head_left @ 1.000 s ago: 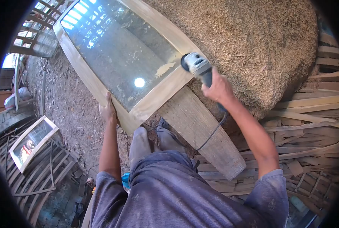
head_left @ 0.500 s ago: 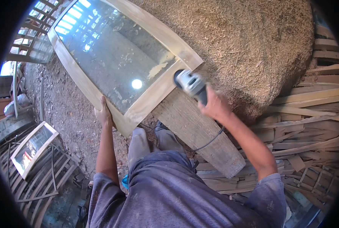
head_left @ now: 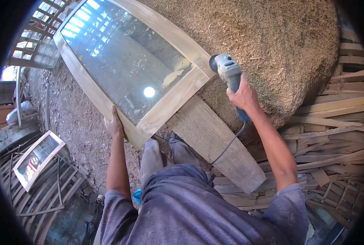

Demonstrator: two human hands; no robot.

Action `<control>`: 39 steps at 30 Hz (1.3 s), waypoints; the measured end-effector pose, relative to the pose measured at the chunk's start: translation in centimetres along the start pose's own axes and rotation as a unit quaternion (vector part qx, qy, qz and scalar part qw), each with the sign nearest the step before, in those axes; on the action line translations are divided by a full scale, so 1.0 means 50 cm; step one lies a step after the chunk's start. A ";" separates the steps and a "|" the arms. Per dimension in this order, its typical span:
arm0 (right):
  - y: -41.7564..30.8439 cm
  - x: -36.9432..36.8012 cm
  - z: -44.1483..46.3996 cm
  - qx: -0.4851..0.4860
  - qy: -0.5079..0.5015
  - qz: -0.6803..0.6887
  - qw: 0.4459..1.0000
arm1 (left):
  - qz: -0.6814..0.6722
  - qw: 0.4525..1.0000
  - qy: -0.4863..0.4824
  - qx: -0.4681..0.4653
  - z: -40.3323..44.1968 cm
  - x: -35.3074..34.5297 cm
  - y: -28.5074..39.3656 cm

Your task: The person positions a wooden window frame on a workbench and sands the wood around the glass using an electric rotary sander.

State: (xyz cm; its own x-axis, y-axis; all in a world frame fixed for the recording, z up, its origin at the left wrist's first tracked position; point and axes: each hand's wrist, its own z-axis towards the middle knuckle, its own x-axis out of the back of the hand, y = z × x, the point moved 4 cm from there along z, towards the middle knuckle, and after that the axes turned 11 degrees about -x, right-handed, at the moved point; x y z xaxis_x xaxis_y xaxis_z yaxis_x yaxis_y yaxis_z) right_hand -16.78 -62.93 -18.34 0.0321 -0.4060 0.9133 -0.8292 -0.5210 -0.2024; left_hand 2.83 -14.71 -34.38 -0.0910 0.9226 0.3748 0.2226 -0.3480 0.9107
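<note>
My right hand (head_left: 245,96) is wrapped round the handle of an angle grinder (head_left: 229,70) with a grey head and a dark round disc. The disc is at the lower right corner of a pale wooden frame (head_left: 171,104); whether it touches the wood I cannot tell. A glass pane (head_left: 125,61) fills the frame and reflects bright light. My left hand (head_left: 115,123) grips the frame's left side near its lower corner, the thumb lying along the top face and the fingers partly hidden. From the grinder a dark cord (head_left: 232,142) runs down towards my legs.
A wooden plank (head_left: 214,141) extends from under the frame towards the lower right. Behind it rises a big heap of wood shavings (head_left: 267,45). Stacked timber strips (head_left: 329,122) lie at right. A smaller glazed frame (head_left: 38,160) rests on slatted wood at left.
My right hand has carried the grinder up and to the right, from the frame's lower rail to its corner. My left hand keeps its grip on the frame.
</note>
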 end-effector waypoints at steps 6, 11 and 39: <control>0.005 0.003 0.039 0.038 0.012 -0.005 0.999 | -0.022 1.000 -0.006 0.005 -0.009 -0.004 0.021; -0.058 -0.008 0.066 0.034 0.011 -0.009 0.999 | -0.007 1.000 -0.005 0.020 -0.011 -0.004 0.030; -0.100 -0.012 0.053 0.049 -0.017 -0.004 0.999 | 0.016 1.000 0.001 0.004 -0.003 0.000 0.008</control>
State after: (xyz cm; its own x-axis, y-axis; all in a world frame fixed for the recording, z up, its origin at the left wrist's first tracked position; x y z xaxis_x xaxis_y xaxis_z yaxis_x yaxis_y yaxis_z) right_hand -11.17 -62.08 -18.83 0.0591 -0.4254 0.9031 -0.7703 -0.5949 -0.2299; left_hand 2.79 -14.89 -34.02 -0.0857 0.9104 0.4048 0.2336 -0.3766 0.8964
